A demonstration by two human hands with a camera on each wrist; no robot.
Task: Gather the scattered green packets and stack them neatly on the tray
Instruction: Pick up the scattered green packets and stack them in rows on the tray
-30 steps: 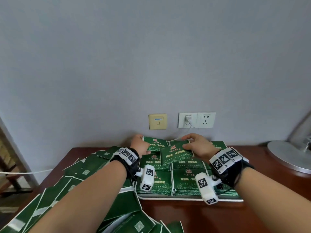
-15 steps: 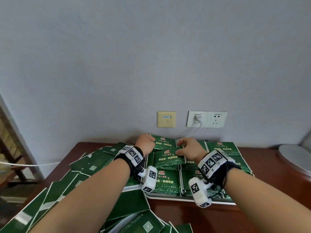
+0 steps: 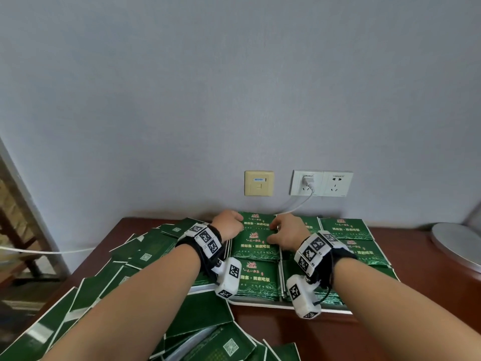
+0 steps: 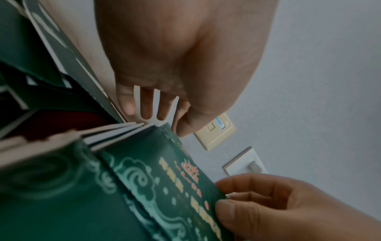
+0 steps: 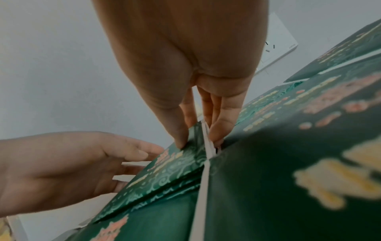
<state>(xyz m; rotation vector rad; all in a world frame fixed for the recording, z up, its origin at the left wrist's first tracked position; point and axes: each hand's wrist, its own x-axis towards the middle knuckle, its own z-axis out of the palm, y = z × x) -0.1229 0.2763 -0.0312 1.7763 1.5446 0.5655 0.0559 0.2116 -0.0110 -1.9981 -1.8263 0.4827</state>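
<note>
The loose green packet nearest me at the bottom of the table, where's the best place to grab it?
Probably the loose packet by its near edge, from your side: it lies flat, overlapping others, so a thumb-over, fingers-under grip on that edge lifts it cleanly.

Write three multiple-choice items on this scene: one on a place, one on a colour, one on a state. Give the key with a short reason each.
1. Where do both hands work?
A. At the far middle stack on the tray
B. On the loose pile at the left
C. At the wall sockets

2. What colour is the table top?
A. White
B. Dark reddish brown
C. Blue

3. What is the state of the white double socket?
A. Both outlets free
B. One plug in its left outlet
C. Covered by packets

Key: A, the left hand and right hand flank the far middle stack on the tray; B, the table shows that tone; B, the socket holds a white plug at left.
</note>
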